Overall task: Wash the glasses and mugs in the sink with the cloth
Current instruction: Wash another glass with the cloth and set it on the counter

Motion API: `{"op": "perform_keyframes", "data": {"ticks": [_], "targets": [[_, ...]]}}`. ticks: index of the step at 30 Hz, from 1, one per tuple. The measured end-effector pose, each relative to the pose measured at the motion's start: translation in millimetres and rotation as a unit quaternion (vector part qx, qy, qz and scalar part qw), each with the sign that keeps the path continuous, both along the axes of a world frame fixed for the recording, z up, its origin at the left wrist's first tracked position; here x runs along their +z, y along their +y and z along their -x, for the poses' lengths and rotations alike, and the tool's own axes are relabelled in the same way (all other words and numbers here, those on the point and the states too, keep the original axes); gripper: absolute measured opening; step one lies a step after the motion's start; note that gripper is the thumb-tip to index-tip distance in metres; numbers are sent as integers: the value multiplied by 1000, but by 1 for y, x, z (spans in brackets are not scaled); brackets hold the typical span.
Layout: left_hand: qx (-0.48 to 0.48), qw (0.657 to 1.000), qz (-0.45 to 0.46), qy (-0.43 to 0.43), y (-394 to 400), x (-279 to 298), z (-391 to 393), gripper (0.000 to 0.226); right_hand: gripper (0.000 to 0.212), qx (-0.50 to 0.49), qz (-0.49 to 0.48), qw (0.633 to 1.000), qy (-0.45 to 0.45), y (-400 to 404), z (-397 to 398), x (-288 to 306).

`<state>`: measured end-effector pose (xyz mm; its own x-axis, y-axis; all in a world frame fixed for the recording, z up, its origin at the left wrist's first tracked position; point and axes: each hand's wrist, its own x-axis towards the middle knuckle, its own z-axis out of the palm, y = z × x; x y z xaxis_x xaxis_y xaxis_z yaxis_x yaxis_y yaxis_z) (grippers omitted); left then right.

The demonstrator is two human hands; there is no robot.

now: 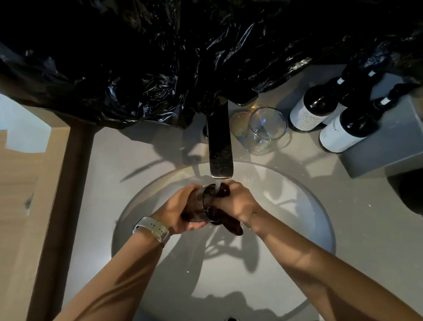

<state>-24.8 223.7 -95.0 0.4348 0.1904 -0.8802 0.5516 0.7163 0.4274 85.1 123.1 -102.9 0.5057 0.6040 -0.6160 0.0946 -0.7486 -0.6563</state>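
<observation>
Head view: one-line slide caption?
Left hand holds a glass under the running tap; right hand wipes it with a dark cloth.

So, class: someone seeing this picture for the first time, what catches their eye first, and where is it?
Both hands meet mid-frame over the round sink: the left hand grips a dark glass under the running faucet, the right hand works a dark cloth into it. Crumpled black plastic sheeting fills the top.
</observation>
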Motion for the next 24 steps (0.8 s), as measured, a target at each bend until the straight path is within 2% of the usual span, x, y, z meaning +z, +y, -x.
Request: {"op": "perform_keyframes", "data": {"ticks": [2,4,7,9,10,12,13,14,17,20,22,24], "targets": [[0,999,20,42,1,-3,1,31,42,25,-66,997,-31,-4,3,6],[-9,998,44,53,-1,-5,0,39,35,60,-114,987,-101,-8,-1,12],[-13,999,39,33,-6,-3,-4,36,30,31,-81,990,-115,-2,-13,15],[10,1000,11,-2,-10,0,-6,35,26,-12,-27,998,-63,1,-17,13],[19,999,-14,-22,-11,-3,-7,35,25,-37,10,999,-1,-1,-17,15],[49,995,-75,-37,-11,-7,-9,33,21,-101,83,975,181,-5,-12,21],[59,993,-90,-39,-9,-7,-10,31,13,-98,80,970,206,-6,-8,24],[62,994,-84,-37,-8,-6,-10,30,12,-80,56,978,185,-5,-6,24],[38,999,-15,-32,-3,0,-8,24,21,8,-10,1000,-18,0,-6,24],[-17,999,23,32,-6,-1,-5,27,21,161,-54,977,-128,-1,-16,34],[-8,998,38,46,-11,-2,-3,34,17,222,-55,962,-149,-1,-20,35],[14,999,27,22,-14,-4,-4,35,14,134,-52,984,-104,-2,-16,29]]}}
